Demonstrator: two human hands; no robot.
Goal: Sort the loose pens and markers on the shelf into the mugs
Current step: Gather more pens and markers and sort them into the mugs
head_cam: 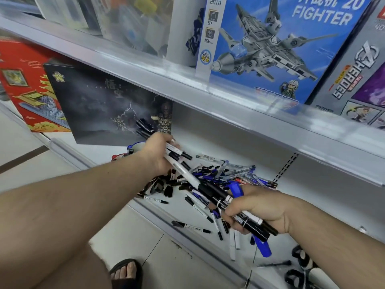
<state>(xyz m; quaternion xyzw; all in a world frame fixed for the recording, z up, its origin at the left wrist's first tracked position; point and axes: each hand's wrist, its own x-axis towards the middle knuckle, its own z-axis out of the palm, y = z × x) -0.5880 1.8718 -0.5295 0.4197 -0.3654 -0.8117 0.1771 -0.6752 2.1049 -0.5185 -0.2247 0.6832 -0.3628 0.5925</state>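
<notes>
Across the upper half of the frame runs a grey upper shelf (187, 88) carrying a blue fighter-jet toy box (270, 44); below it, at left, stand a dark boxed set (100, 105) and a red one (23, 80). The lower shelf (302, 197), in the centre and right of the frame, bears the task's things: a loose pile of pens and markers (220, 176), blue and black, spilling toward its front edge.

The left hand (158, 155), at centre, is clenched round a bundle of white-barrelled markers (177, 161) whose black caps stick out above its knuckles. The right hand (256, 209), at lower right, grasps a second handful of black and blue markers (245, 217). The two bundles meet between the hands.

A mug (135, 148) shows in part just behind the left wrist, with something blue and red at its rim; a patterned mug (154, 186) seems to lie under the left hand, though that is hard to make out.

The step in hand looks like gathering: both hands are full, much of the pile is unsorted. The next move calls for carrying one bundle over a mug's mouth, tips down, and letting go without scattering any.
</notes>
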